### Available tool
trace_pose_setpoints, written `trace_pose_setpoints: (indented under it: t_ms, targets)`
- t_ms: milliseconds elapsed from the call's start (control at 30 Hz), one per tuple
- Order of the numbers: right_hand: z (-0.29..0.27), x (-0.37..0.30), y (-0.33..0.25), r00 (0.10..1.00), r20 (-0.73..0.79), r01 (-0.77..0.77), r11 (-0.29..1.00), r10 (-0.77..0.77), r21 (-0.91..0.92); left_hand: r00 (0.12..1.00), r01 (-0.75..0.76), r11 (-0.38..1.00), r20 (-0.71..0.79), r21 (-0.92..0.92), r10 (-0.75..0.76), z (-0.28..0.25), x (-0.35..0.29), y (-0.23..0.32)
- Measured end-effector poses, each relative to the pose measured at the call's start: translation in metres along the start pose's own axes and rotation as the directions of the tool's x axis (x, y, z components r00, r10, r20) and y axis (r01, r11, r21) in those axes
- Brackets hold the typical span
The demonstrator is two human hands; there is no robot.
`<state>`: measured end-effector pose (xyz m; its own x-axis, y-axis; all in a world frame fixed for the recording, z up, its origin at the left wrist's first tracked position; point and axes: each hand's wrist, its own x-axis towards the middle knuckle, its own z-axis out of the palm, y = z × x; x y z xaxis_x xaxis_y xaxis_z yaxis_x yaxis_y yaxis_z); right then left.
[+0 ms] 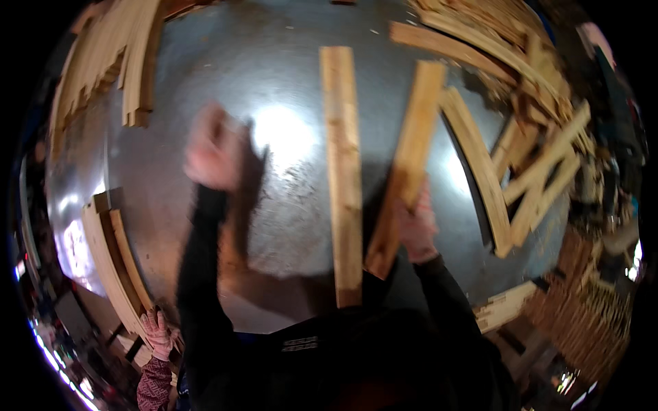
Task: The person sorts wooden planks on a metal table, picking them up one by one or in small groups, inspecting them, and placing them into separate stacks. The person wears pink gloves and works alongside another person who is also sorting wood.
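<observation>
Right grip (418,231) clasps the slanted plank (412,154), which extends mostly ahead of it.

A long-sleeved black top (391,363) was worn.
It bore a small, pale, two-row marking (301,344) at lower centre of the frame; the left sleeve (204,257) and the right sleeve (447,294) were plain, dark and fairly close-fitting.

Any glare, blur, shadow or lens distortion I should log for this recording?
Head view: harsh glare on the metal table, right of the left hand, which is heavily blurred, probably by motion; head view: a dark shadow falls beside that hand; head view: the right hand on its plank is clearer; head view: corners are black, and fisheye bend shows toward the rim.
</observation>
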<state>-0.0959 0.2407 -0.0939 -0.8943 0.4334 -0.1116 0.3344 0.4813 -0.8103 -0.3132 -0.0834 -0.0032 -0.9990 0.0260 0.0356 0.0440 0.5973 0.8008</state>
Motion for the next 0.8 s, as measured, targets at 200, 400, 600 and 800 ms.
trace_pose_setpoints:
  t_ms: [200, 400, 600, 800]
  targets:
    - [-0.088, -0.013, -0.022, 0.938, 0.199, 0.323, 0.922, -0.283, -0.215, 0.937, 0.012, 0.811, 0.277, 0.585, -0.213, 0.174, -0.247, 0.048]
    - [-0.24, 0.022, 0.088, 0.941, 0.037, -0.156, 0.53, 0.335, -0.834, 0.947, 0.181, 0.738, 0.086, 0.651, -0.308, 0.163, -0.265, 0.085]
    - [-0.217, -0.009, 0.093, 0.667, 0.737, -0.567, 0.717, 0.11, 0.405, 0.957, 0.289, 0.957, 0.044, -0.024, -0.288, 0.163, -0.292, 0.053]
    - [-0.149, -0.038, 0.023, 0.542, 0.838, -0.806, 0.244, -0.062, 0.54, 0.778, 0.616, -0.072, 0.62, -0.784, -0.099, 0.167, -0.324, 0.088]
